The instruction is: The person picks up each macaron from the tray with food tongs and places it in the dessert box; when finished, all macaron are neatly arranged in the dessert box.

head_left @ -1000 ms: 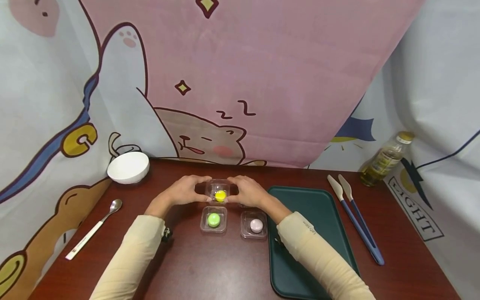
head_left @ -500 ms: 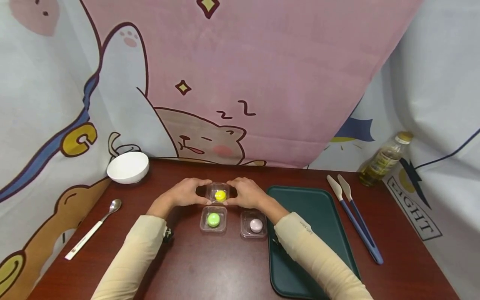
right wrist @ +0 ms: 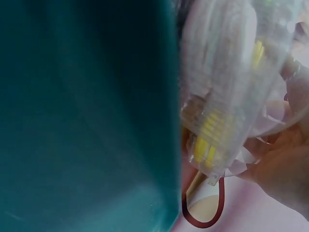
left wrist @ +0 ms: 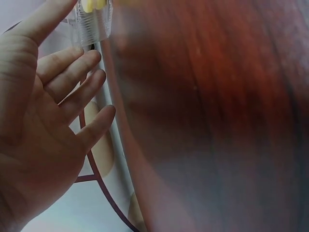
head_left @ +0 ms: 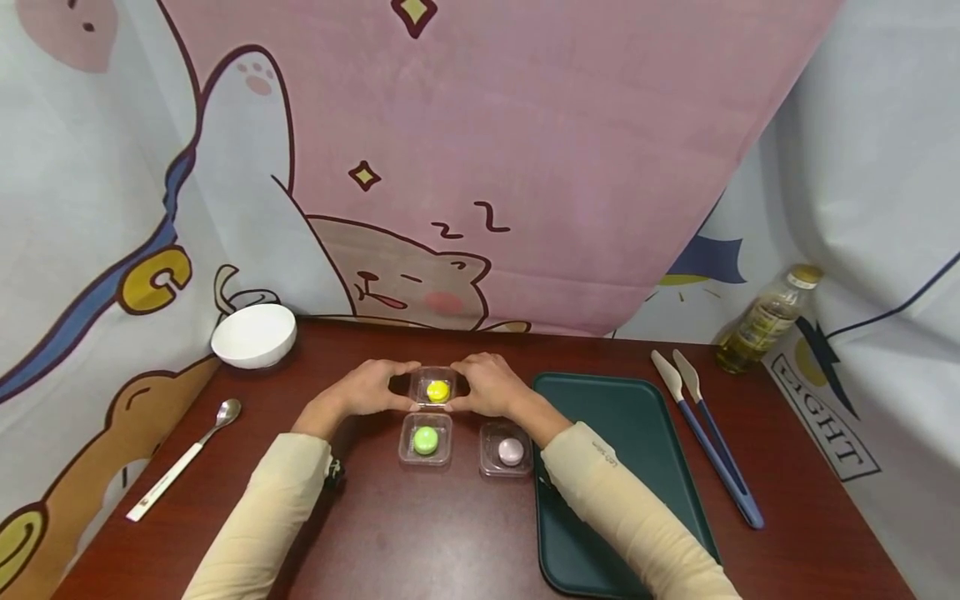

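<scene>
In the head view, a small clear plastic box with a round yellow piece in it sits between my two hands. My left hand holds its left side, thumb at the near corner and forefinger at the far corner. My right hand grips the right side the same way. Just nearer stands a similar box with a round green piece. To the right is another box with a pale pink piece. In the left wrist view the other fingers spread loosely below the box.
A dark green tray lies under the right forearm, with blue-handled tongs beside it. An oil bottle stands at the back right. At the left are a white bowl and a spoon, before a cartoon-printed cloth.
The box with the yellow piece has come down slightly between both hands, which stay at its sides. The other boxes have kept their places.
</scene>
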